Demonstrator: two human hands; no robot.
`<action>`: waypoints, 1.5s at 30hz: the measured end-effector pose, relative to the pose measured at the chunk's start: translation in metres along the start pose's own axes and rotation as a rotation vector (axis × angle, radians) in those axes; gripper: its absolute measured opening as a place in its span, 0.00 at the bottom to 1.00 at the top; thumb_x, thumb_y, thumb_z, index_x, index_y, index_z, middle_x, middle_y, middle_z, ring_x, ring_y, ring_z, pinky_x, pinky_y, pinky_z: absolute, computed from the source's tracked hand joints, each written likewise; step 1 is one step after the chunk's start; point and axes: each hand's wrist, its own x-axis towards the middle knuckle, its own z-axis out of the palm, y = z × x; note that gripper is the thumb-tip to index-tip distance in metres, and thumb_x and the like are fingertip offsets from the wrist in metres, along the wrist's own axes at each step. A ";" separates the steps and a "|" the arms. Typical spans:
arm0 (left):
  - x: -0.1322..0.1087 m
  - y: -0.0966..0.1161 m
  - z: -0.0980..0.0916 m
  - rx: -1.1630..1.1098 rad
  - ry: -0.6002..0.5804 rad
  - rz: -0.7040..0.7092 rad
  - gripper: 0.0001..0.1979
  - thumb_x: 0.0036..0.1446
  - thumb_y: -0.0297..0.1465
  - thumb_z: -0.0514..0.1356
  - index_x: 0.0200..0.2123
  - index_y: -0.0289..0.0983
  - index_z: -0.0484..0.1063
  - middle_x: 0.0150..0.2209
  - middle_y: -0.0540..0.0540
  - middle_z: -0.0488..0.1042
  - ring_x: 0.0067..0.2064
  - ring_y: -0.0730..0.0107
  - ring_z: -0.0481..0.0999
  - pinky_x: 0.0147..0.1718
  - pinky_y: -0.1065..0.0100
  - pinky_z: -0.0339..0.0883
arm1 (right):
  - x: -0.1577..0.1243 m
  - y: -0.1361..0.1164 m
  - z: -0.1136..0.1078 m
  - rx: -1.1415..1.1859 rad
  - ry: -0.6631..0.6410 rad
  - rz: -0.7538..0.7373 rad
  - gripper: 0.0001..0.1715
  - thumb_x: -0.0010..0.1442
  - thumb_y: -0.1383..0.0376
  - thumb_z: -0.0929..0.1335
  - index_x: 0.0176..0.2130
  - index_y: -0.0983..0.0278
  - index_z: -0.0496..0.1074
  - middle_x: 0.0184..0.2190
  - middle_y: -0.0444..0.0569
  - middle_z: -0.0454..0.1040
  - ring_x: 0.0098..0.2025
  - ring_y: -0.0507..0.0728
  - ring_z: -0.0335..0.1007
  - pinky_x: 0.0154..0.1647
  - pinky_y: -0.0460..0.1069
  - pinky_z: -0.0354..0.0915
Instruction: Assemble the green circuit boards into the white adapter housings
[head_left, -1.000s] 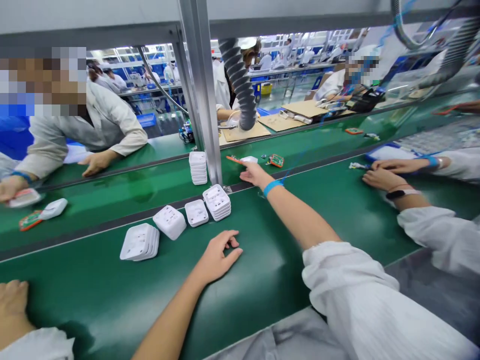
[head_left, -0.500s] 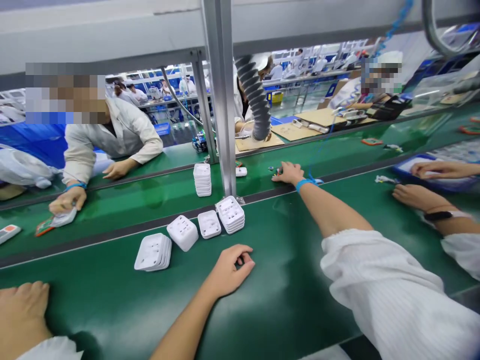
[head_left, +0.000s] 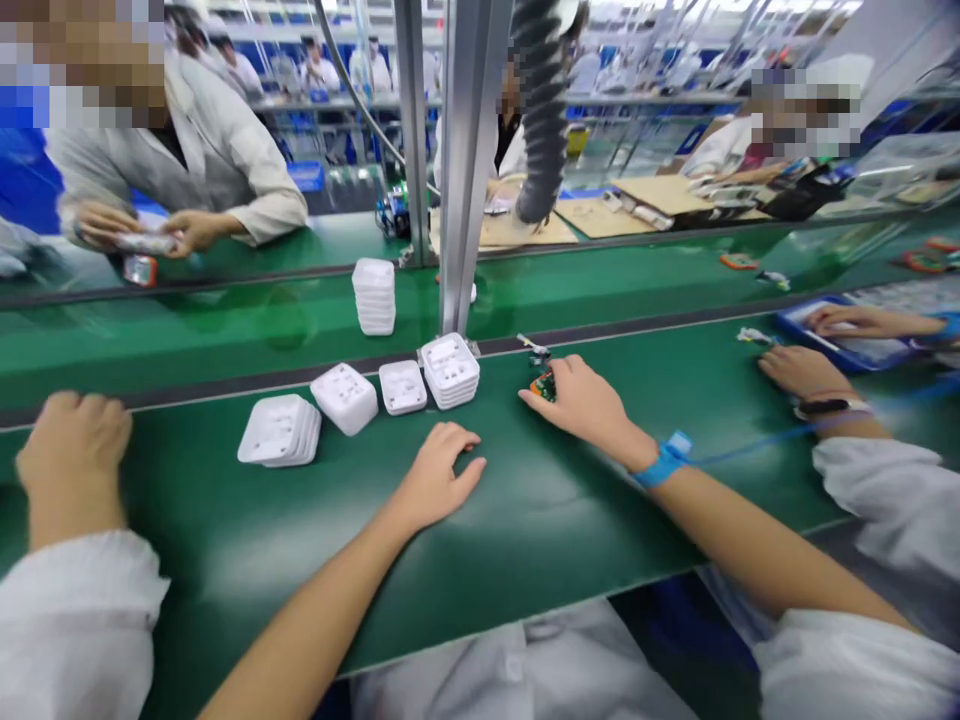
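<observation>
Watching remotely, I have the right hand (head_left: 581, 402) gripping an orange-edged circuit board (head_left: 541, 387), pinched between thumb and fingers; the palm hides part of it. Can't tell whether the board touches the green work surface (head_left: 555, 530). Blue wrist strap (head_left: 664, 462) on that arm, its cord running off to the hand's right. Just beyond the right hand's fingertips: small wired part (head_left: 534, 346), white and dark. I can't tell if it's joined to the board.

Left hand (head_left: 441, 478) is left of the right one, resting on the surface, fingers loosely curled, thumb apart, nothing visible in it. Nearest beyond it I get a stack of square white plastic housings (head_left: 450, 372), then a shorter stack (head_left: 403, 388) just beside. Farther to that hand's left, a leaning stack (head_left: 345, 398) and a slumped stack (head_left: 280, 430). Past the dark strip, beyond the left hand, one upright housing stack (head_left: 374, 297); metal post (head_left: 459, 190) to its right.

Co-workers: a fist (head_left: 75, 450) rests well left of my person's left hand. Well right of the right hand, one bare hand (head_left: 804, 372) lies near a blue tray (head_left: 874, 358); another hand (head_left: 862, 321) reaches over the tray. Across, upper left, a person in a white coat (head_left: 214, 140) handles a blurred white part (head_left: 146, 243).
</observation>
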 end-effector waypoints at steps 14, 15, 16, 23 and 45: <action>0.004 0.009 -0.003 0.144 -0.198 -0.182 0.07 0.64 0.30 0.60 0.43 0.40 0.78 0.44 0.45 0.77 0.50 0.57 0.70 0.49 0.54 0.62 | -0.073 -0.055 -0.007 0.367 -0.106 -0.363 0.25 0.71 0.54 0.62 0.58 0.68 0.68 0.44 0.56 0.74 0.42 0.61 0.72 0.42 0.54 0.68; 0.003 0.011 -0.002 0.152 -0.209 -0.184 0.07 0.64 0.31 0.61 0.44 0.40 0.78 0.44 0.45 0.76 0.50 0.57 0.70 0.49 0.54 0.61 | -0.067 -0.052 -0.004 0.413 -0.141 -0.400 0.26 0.70 0.53 0.64 0.59 0.67 0.68 0.45 0.56 0.72 0.44 0.61 0.72 0.44 0.55 0.69; 0.003 0.013 -0.001 0.164 -0.215 -0.184 0.08 0.63 0.33 0.63 0.44 0.40 0.77 0.45 0.45 0.76 0.50 0.56 0.69 0.49 0.53 0.61 | -0.062 -0.050 -0.001 0.474 -0.168 -0.431 0.25 0.69 0.53 0.65 0.57 0.66 0.69 0.46 0.56 0.72 0.45 0.62 0.72 0.45 0.55 0.69; 0.001 0.021 0.011 0.256 -0.181 -0.251 0.12 0.59 0.33 0.67 0.46 0.41 0.75 0.47 0.45 0.74 0.51 0.55 0.68 0.50 0.54 0.58 | -0.052 -0.036 0.014 1.045 -0.225 -0.304 0.19 0.57 0.52 0.76 0.38 0.61 0.69 0.39 0.49 0.78 0.35 0.55 0.71 0.36 0.51 0.67; 0.000 0.022 0.012 -0.027 0.009 -0.301 0.08 0.60 0.32 0.64 0.42 0.39 0.70 0.37 0.52 0.79 0.39 0.68 0.78 0.51 0.61 0.62 | -0.070 -0.082 0.001 1.073 0.127 -0.205 0.06 0.66 0.62 0.69 0.37 0.59 0.76 0.32 0.46 0.78 0.34 0.55 0.73 0.37 0.52 0.68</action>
